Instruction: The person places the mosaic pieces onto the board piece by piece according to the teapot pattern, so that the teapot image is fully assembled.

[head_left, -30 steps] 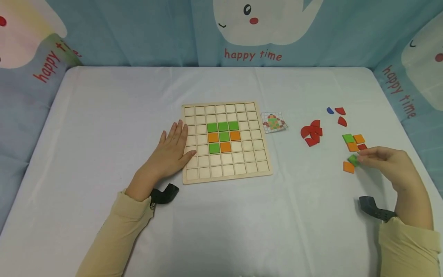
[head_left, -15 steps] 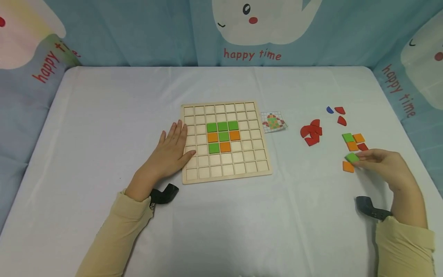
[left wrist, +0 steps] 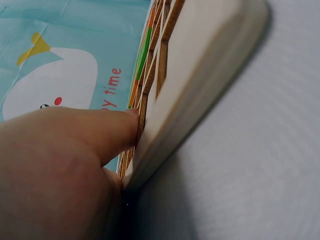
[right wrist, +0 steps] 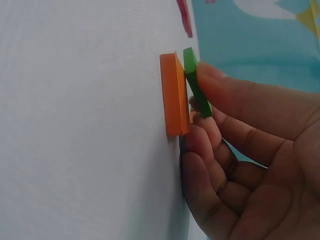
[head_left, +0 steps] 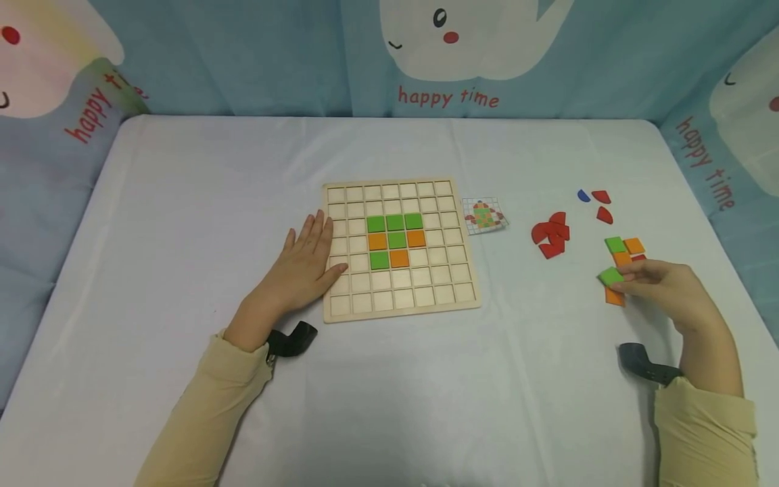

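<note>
A wooden grid board (head_left: 402, 299) lies mid-table, with green and orange square tiles set in its central cells. Along its left edge rests my left hand (head_left: 298, 270), fingers straight and thumb over the rim; the left wrist view shows the thumb (left wrist: 107, 131) against the board's side. At the right, my right hand (head_left: 669, 287) pinches a green square tile (head_left: 610, 276) between thumb and fingers. The right wrist view shows that green tile (right wrist: 196, 82) beside an orange tile (right wrist: 172, 95) on the table. The orange tile (head_left: 615, 297) is partly covered by the green one in the head view.
A small pattern card (head_left: 484, 216) lies against the board's right side. Farther right are a heap of red pieces (head_left: 550, 235), a blue half-round piece (head_left: 583, 195), two red quarter-rounds (head_left: 602, 206), and a green tile (head_left: 615, 245) touching orange ones. Printed curtains enclose the table.
My right hand has picked up the green tile from beside the orange one and shifted slightly left with it. The left hand stays on the board's edge.
</note>
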The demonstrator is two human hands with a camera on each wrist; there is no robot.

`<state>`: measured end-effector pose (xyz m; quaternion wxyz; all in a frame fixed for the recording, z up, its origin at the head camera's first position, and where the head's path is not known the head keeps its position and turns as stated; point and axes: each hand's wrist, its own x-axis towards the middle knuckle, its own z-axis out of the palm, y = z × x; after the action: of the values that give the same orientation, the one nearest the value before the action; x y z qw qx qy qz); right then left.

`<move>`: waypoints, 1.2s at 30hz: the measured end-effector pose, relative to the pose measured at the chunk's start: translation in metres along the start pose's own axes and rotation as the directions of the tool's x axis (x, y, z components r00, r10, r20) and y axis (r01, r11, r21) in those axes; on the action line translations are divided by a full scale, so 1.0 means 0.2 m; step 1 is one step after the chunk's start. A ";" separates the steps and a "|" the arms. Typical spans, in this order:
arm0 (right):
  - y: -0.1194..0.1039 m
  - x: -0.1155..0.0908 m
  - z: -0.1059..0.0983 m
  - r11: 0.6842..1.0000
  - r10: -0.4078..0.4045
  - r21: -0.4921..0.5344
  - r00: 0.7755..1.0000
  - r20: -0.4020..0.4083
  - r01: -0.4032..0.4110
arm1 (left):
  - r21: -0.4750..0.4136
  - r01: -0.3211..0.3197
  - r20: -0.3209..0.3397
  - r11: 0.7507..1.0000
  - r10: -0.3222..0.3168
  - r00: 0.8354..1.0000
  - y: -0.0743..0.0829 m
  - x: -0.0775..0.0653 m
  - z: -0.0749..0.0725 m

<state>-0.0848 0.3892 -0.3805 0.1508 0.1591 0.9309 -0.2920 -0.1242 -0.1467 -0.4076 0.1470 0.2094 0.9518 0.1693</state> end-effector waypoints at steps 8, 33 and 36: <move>-0.02 0.00 0.00 1.000 -0.011 0.022 1.000 0.009 0.011 | 0.005 -0.001 -0.005 1.000 0.001 1.000 -0.01 0.00 0.00; -0.48 0.03 0.16 0.935 -0.277 0.233 0.961 0.012 0.267 | 0.002 0.009 0.006 1.000 -0.009 1.000 0.00 0.00 0.00; -0.57 0.04 0.21 0.913 -0.343 0.251 0.938 0.042 0.322 | 0.002 0.011 0.007 1.000 -0.011 1.000 0.00 0.00 -0.01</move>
<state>-0.1287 0.2779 -0.3597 0.1183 0.0027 0.8948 -0.4305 -0.1240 -0.1469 -0.4064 0.1509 0.2050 0.9525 0.1670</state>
